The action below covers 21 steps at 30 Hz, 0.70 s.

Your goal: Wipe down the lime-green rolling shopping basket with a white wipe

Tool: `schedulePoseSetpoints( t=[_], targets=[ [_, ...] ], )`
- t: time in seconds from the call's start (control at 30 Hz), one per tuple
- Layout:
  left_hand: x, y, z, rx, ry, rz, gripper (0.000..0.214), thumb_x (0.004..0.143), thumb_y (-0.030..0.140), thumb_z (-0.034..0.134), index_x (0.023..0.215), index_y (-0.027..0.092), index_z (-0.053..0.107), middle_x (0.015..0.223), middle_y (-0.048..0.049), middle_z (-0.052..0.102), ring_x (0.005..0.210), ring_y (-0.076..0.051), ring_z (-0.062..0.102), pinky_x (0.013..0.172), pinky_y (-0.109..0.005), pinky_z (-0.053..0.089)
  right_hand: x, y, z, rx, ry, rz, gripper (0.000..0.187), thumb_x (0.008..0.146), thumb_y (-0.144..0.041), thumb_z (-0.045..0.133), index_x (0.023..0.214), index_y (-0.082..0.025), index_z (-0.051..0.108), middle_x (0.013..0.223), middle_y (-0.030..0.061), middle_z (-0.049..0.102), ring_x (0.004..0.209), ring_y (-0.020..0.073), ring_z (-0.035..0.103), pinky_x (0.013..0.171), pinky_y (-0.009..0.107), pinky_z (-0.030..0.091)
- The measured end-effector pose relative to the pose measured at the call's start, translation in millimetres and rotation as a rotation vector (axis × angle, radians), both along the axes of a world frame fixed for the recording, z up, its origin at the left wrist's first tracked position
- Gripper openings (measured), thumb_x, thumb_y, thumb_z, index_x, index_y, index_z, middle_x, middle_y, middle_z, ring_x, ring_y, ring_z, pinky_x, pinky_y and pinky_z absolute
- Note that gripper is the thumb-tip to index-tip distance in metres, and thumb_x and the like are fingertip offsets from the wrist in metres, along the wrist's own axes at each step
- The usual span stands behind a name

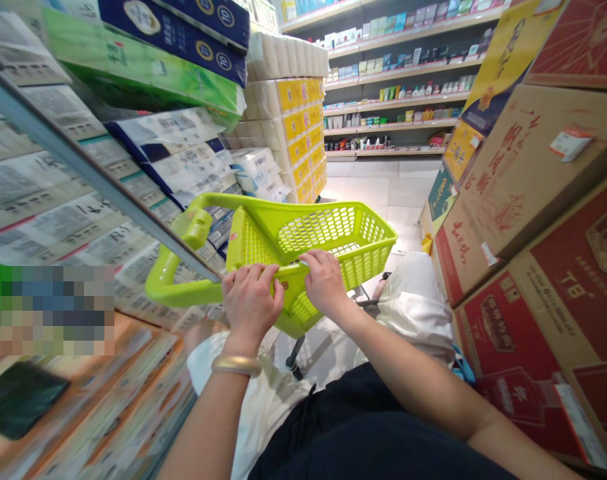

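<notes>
A lime-green plastic shopping cart [333, 267] stands sideways in front of me, its handle to the left. My left hand [252, 297] lies over the cart's near rim, fingers curled across the top and thumb on the near side. A gold-coloured bangle [237, 365] circles that wrist. Farther right on the same rim, my right hand [325, 280] is closed with bent fingers. A small whitish bit shows at its fingertips, too small to name. A long grey bar [108, 183] slants from the upper left down to beside my left hand; I cannot tell whether the hand touches it.
Stacked tissue packs [148, 73] and paper rolls [288, 100] rise on the left. Cardboard cartons [548, 160] are piled on the right. Shelves of bottles and boxes [398, 97] line the back. Tiled floor [378, 193] shows beyond the cart. A dark flat object [23, 400] lies at lower left.
</notes>
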State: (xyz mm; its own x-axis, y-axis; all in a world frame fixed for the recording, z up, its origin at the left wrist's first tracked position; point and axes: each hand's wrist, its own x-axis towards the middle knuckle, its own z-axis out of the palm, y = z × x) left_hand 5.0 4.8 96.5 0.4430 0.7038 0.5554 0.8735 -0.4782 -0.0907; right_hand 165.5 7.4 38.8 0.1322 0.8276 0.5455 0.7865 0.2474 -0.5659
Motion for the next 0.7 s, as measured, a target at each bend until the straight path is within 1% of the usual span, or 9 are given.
schedulePoseSetpoints(
  t=[0.1, 0.17, 0.23, 0.33, 0.4, 0.43, 0.5, 0.63, 0.7],
  targets=[
    [-1, 1, 0.4, 0.007, 0.032, 0.007, 0.024, 0.09, 0.023, 0.05, 0.106, 0.023, 0.068, 0.095, -0.007, 0.071, 0.1, -0.029, 0.059, 0.09, -0.045, 0.034, -10, 0, 5.6, -0.004, -0.038, 0.066, 0.044, 0.079, -0.005, 0.051, 0.118, -0.019, 0.066, 0.12, 0.0101, 0.064, 0.113, 0.0244, 0.052, 0.104, 0.039, 0.037],
    [-2, 2, 0.7, 0.012, 0.046, 0.002, 0.024, 0.09, 0.024, 0.049, 0.106, 0.023, 0.067, 0.095, -0.0063, 0.071, 0.1, -0.028, 0.059, 0.09, -0.044, 0.034, -3, 1, 4.8, -0.013, -0.05, 0.05, 0.043, 0.08, -0.005, 0.051, 0.118, -0.019, 0.066, 0.12, 0.0096, 0.064, 0.112, 0.0242, 0.054, 0.103, 0.039, 0.037],
    [-2, 4, 1.2, 0.016, 0.047, -0.003, 0.024, 0.091, 0.024, 0.049, 0.105, 0.023, 0.067, 0.095, -0.0059, 0.071, 0.1, -0.028, 0.059, 0.09, -0.044, 0.034, 12, 2, 0.8, -0.023, -0.049, -0.001, 0.042, 0.08, -0.004, 0.051, 0.116, -0.019, 0.067, 0.119, 0.01, 0.064, 0.112, 0.0242, 0.054, 0.103, 0.039, 0.036],
    [-1, 8, 2.0, 0.019, 0.032, -0.006, 0.023, 0.091, 0.024, 0.049, 0.104, 0.024, 0.068, 0.094, -0.0059, 0.071, 0.1, -0.028, 0.059, 0.091, -0.044, 0.033, 35, 5, -6.6, -0.039, -0.028, -0.116, 0.042, 0.079, -0.003, 0.05, 0.114, -0.018, 0.067, 0.117, 0.0115, 0.064, 0.112, 0.0251, 0.054, 0.104, 0.041, 0.035],
    [0, 12, 2.5, 0.015, 0.018, -0.009, 0.022, 0.09, 0.025, 0.049, 0.102, 0.023, 0.068, 0.093, -0.0061, 0.071, 0.099, -0.028, 0.059, 0.09, -0.044, 0.033, 40, 7, -9.0, -0.038, -0.011, -0.163, 0.041, 0.078, -0.003, 0.05, 0.112, -0.017, 0.068, 0.115, 0.0125, 0.064, 0.111, 0.0259, 0.054, 0.104, 0.041, 0.036],
    [1, 13, 2.7, 0.013, 0.013, -0.009, 0.022, 0.09, 0.025, 0.05, 0.101, 0.023, 0.069, 0.092, -0.0061, 0.071, 0.098, -0.028, 0.059, 0.09, -0.044, 0.033, 38, 9, -9.0, -0.033, -0.003, -0.166, 0.041, 0.077, -0.002, 0.049, 0.111, -0.017, 0.068, 0.114, 0.0126, 0.064, 0.11, 0.026, 0.054, 0.103, 0.041, 0.037],
    [1, 17, 2.9, 0.012, 0.007, -0.005, 0.021, 0.09, 0.025, 0.05, 0.1, 0.023, 0.069, 0.09, -0.0062, 0.071, 0.097, -0.029, 0.059, 0.089, -0.044, 0.033, 27, 12, -6.5, -0.018, 0.005, -0.128, 0.042, 0.077, -0.002, 0.049, 0.111, -0.017, 0.068, 0.114, 0.0122, 0.064, 0.11, 0.0256, 0.054, 0.103, 0.04, 0.038],
    [1, 25, 1.7, 0.026, 0.004, -0.006, 0.021, 0.091, 0.025, 0.05, 0.099, 0.024, 0.069, 0.088, -0.0055, 0.071, 0.095, -0.028, 0.059, 0.089, -0.044, 0.033, -3, 17, 3.0, 0.014, -0.016, 0.021, 0.045, 0.076, -0.003, 0.049, 0.116, -0.017, 0.067, 0.117, 0.0117, 0.063, 0.112, 0.0244, 0.053, 0.105, 0.039, 0.039],
    [0, 28, 0.5, 0.019, -0.005, -0.016, 0.021, 0.089, 0.023, 0.051, 0.1, 0.025, 0.069, 0.088, -0.0054, 0.071, 0.094, -0.028, 0.059, 0.09, -0.044, 0.033, -7, 18, 4.4, 0.016, -0.031, 0.066, 0.046, 0.077, -0.003, 0.048, 0.118, -0.018, 0.066, 0.118, 0.0113, 0.063, 0.112, 0.024, 0.053, 0.106, 0.039, 0.04]
  ],
)
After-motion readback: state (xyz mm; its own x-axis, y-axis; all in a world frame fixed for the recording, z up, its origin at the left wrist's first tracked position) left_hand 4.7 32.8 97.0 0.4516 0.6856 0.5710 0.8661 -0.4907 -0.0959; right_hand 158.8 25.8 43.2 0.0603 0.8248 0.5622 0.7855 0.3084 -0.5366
